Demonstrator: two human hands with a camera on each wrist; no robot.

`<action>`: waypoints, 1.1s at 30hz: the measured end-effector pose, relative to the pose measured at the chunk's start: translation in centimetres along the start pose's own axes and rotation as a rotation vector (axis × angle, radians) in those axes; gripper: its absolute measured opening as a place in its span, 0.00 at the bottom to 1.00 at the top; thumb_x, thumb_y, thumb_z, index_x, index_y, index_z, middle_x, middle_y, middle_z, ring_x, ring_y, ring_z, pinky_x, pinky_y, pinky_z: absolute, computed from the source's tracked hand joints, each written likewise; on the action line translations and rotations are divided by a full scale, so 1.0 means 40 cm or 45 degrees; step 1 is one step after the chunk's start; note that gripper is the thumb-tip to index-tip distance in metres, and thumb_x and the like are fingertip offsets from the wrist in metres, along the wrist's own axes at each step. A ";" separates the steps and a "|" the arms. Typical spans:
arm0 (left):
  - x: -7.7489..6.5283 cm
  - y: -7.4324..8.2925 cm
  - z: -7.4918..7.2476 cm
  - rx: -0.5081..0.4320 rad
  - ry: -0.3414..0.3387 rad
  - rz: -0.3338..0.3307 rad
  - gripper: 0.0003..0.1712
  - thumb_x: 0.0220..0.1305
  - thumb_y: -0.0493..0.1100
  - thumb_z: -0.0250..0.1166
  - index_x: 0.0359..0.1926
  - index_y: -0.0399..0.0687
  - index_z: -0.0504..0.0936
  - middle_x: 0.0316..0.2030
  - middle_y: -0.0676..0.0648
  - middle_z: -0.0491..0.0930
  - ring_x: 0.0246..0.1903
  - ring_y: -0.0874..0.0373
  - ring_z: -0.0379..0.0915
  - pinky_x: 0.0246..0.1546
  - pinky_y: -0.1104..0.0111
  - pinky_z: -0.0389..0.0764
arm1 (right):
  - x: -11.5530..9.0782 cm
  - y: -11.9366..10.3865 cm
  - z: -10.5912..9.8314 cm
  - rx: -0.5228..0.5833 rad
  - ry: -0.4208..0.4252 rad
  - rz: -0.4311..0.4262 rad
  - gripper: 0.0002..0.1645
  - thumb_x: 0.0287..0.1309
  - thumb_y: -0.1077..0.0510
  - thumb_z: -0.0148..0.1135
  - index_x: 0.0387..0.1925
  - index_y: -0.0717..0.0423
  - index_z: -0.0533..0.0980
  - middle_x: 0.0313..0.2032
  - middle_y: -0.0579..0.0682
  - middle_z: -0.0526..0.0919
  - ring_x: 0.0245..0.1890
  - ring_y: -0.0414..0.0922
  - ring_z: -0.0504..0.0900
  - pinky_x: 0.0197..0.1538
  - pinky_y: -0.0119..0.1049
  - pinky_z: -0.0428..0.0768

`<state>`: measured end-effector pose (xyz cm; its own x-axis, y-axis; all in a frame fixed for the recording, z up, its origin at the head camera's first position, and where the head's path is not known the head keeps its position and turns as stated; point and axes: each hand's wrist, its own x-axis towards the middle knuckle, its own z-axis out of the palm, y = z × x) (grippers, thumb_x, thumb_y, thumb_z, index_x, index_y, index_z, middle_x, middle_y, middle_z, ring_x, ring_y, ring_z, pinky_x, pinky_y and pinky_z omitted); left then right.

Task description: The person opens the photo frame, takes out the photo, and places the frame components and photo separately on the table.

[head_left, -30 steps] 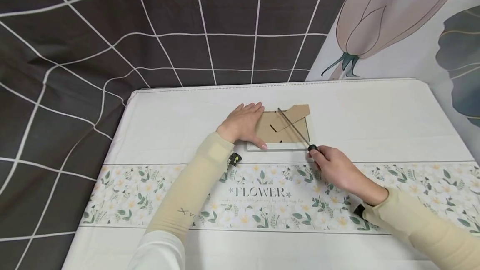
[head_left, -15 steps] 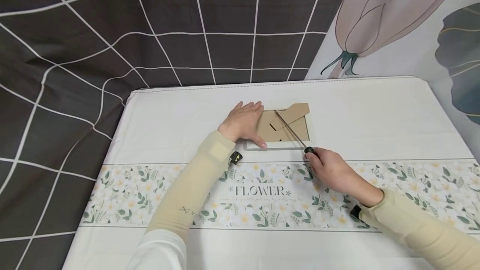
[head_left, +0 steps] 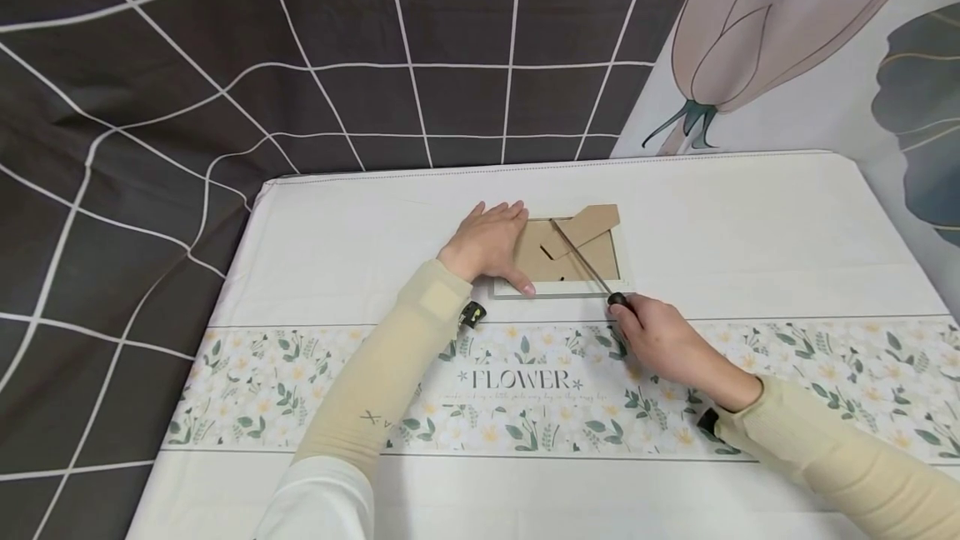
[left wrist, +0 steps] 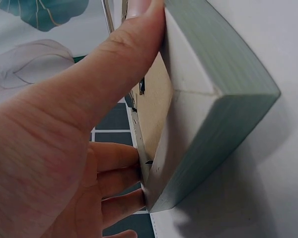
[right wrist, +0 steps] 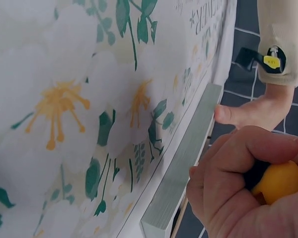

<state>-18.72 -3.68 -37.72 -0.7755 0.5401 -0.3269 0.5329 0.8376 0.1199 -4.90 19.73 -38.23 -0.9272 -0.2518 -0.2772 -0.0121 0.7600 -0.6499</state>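
Observation:
A picture frame lies back side up on the table, its light wooden rim around a brown backing board. A cardboard stand slants over the board's right half. My left hand spreads across the frame's left end, fingers straight, thumb on the near rail. In my right hand I grip a screwdriver near the frame's near right side. Its thin shaft crosses the board diagonally, with the tip at the far rim. The yellow handle end shows in the right wrist view, the rest hidden by my fingers.
The white tablecloth has a floral band between me and the frame. Behind the table hangs a dark gridded curtain, with a flower-printed cloth on the right. Black camera mounts sit on both wrists.
Over the first half second the screwdriver tip shifted slightly left along the far rim, and my right hand moved a little left with it. My left hand stays in place on the frame.

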 end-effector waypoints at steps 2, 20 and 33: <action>-0.001 0.001 0.000 0.004 0.002 -0.005 0.78 0.25 0.79 0.67 0.73 0.41 0.50 0.73 0.46 0.45 0.71 0.51 0.39 0.69 0.52 0.39 | -0.001 0.000 0.001 -0.004 0.001 0.003 0.22 0.74 0.52 0.36 0.28 0.61 0.66 0.18 0.51 0.66 0.15 0.44 0.65 0.19 0.35 0.69; -0.001 0.003 0.001 -0.001 -0.001 -0.018 0.78 0.25 0.78 0.68 0.73 0.42 0.49 0.73 0.46 0.44 0.71 0.51 0.39 0.69 0.52 0.38 | 0.002 -0.012 0.009 -0.059 0.031 0.035 0.19 0.74 0.54 0.37 0.28 0.60 0.65 0.18 0.51 0.66 0.16 0.44 0.65 0.19 0.35 0.68; 0.001 -0.004 0.007 -0.022 -0.009 0.009 0.78 0.26 0.79 0.67 0.74 0.42 0.48 0.73 0.47 0.43 0.71 0.51 0.36 0.69 0.53 0.38 | 0.004 -0.020 0.013 -0.050 0.016 0.071 0.20 0.74 0.55 0.36 0.28 0.61 0.65 0.18 0.52 0.67 0.16 0.45 0.64 0.19 0.35 0.67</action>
<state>-18.76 -3.81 -38.02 -0.7693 0.5453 -0.3329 0.5320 0.8353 0.1386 -4.85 18.76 -38.10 -0.9315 -0.2009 -0.3033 0.0254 0.7958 -0.6050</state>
